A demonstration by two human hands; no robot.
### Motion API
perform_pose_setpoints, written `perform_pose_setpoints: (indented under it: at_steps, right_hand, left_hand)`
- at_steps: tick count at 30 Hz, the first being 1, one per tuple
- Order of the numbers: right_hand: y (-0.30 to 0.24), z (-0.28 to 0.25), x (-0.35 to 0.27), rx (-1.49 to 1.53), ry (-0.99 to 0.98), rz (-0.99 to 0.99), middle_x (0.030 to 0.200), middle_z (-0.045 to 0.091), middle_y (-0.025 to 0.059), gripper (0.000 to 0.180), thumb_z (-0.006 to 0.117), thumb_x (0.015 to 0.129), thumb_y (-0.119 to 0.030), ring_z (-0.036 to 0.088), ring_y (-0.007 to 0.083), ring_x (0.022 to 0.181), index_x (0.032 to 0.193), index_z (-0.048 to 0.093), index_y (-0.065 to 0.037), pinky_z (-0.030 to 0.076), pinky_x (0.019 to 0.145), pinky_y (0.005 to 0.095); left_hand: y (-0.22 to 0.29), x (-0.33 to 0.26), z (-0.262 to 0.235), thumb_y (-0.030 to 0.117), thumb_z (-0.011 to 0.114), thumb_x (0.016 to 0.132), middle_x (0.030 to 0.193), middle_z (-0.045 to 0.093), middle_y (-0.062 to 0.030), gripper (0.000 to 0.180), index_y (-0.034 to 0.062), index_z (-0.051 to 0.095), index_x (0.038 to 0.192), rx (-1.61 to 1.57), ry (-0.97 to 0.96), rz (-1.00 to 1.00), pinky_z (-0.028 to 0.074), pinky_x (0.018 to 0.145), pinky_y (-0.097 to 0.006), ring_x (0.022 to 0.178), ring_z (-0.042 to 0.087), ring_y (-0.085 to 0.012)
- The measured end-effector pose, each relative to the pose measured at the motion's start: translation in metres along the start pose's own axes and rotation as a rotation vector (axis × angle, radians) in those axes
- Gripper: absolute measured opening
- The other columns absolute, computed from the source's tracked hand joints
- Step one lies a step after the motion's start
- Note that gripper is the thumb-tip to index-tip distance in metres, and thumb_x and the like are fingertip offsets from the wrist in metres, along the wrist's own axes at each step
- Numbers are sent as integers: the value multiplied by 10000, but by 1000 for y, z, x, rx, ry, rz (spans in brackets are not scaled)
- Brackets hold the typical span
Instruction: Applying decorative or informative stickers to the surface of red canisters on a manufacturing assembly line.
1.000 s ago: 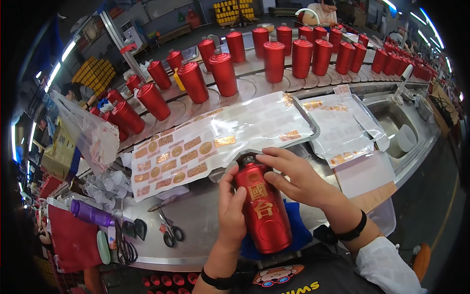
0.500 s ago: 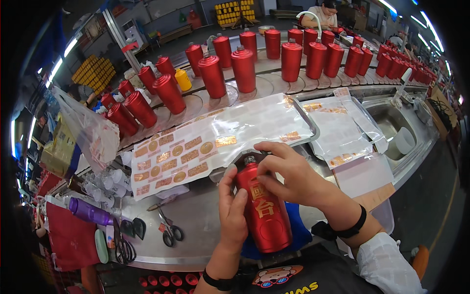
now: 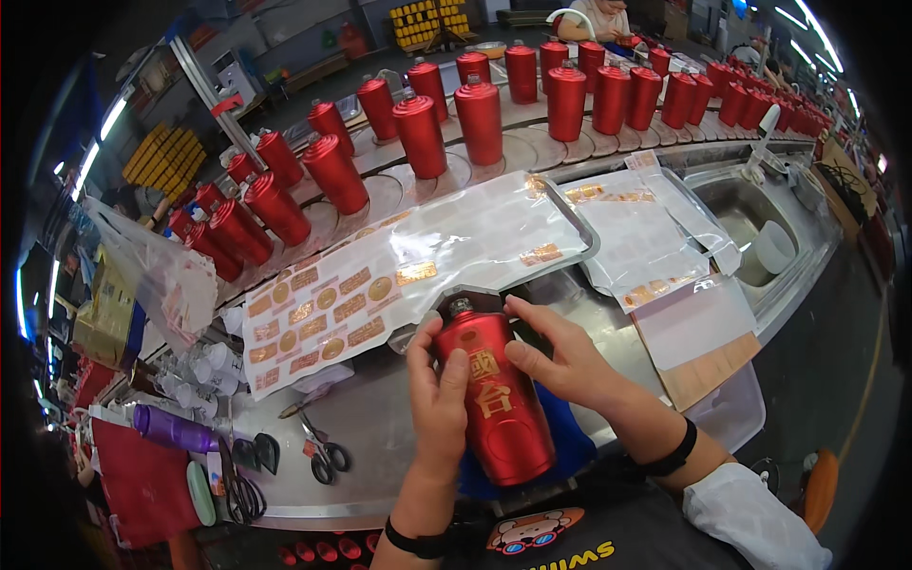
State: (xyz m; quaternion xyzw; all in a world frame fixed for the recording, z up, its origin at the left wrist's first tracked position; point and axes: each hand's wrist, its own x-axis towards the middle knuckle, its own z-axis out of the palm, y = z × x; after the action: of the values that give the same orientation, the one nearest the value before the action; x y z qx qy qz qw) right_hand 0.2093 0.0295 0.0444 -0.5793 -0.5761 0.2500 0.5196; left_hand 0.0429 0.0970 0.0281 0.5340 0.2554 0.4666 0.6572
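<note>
A long steel table [image 3: 380, 427] curves in front of me. Behind it runs a conveyor [image 3: 532, 142] carrying a row of red bottles [image 3: 480, 119], all upright and spaced apart, so each one can be reached without knocking the next.

Spread flat on the table, just beyond my hands, lies a large clear sticker sheet [image 3: 399, 275]. Gold labels fill its left part, while its right part is mostly bare backing. Lying flat, it keeps the labels face up and easy to peel. More backing sheets [image 3: 636, 242] rest to the right, near a steel sink [image 3: 750, 214].

At the middle, close to my body, I hold one red bottle [image 3: 494, 399] tilted back toward me, its neck pointing away and its front with large gold characters facing up. Under it is a blue pad [image 3: 570, 446], probably to cushion it.

My left hand [image 3: 439, 399] wraps the bottle's left side, thumb pressed on the shoulder. My right hand [image 3: 560, 356] grips the right side, thumb flat against the front beside the gold characters and fingers curled over the shoulder by the neck. Both hands are closed on the bottle, steadying it from opposite sides.

Scissors [image 3: 323, 451] lie on the table to my left, well clear of the bottle, next to a purple cylinder [image 3: 176, 430].
</note>
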Motion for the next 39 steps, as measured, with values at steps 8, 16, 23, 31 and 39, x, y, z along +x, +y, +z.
perform_pose_setpoints:
  at_steps: [8, 16, 23, 31, 39]
  right_hand:
    - [7, 1, -12, 78, -126, 111, 1363, 458, 269, 779, 623, 895, -464, 473, 333, 1265, 1384, 372, 88, 391, 1029, 366]
    - [10, -2, -18, 85, -175, 82, 1387, 439, 257, 814, 638, 884, -461, 445, 337, 1293, 1411, 334, 80, 362, 1058, 368]
    - [8, -4, -21, 168, -180, 139, 1398, 425, 264, 834, 637, 878, -473, 423, 344, 1313, 1417, 321, 80, 346, 1071, 368]
    - [14, 0, -23, 52, -176, 62, 1408, 413, 264, 856, 643, 871, -478, 413, 338, 1322, 1426, 303, 78, 342, 1072, 364]
    - [18, -3, -24, 153, -193, 36, 1404, 418, 243, 718, 538, 959, -415, 433, 316, 1303, 1432, 298, 69, 350, 1062, 360]
  left_hand:
    - [3, -20, 1, 224, 613, 907, 1385, 349, -164, 724, -7, 194, 1450, 27, -17, 41, 339, 1057, -343, 1242, 404, -218]
    - [5, -30, 4, 278, 677, 864, 1393, 340, -164, 869, 7, 121, 1474, -8, -59, -22, 339, 1060, -355, 1249, 404, -233]
    - [1, -35, 0, 296, 665, 870, 1424, 301, -169, 895, 4, 82, 1483, 101, -89, -17, 338, 1068, -367, 1258, 405, -239]
    - [-3, -33, -5, 274, 653, 874, 1454, 273, -170, 881, 0, 81, 1487, -2, -80, -46, 305, 1090, -370, 1298, 364, -245]
    - [-2, -36, -1, 282, 653, 875, 1434, 292, -168, 884, 6, 76, 1485, 14, -65, -26, 310, 1082, -361, 1279, 377, -239]
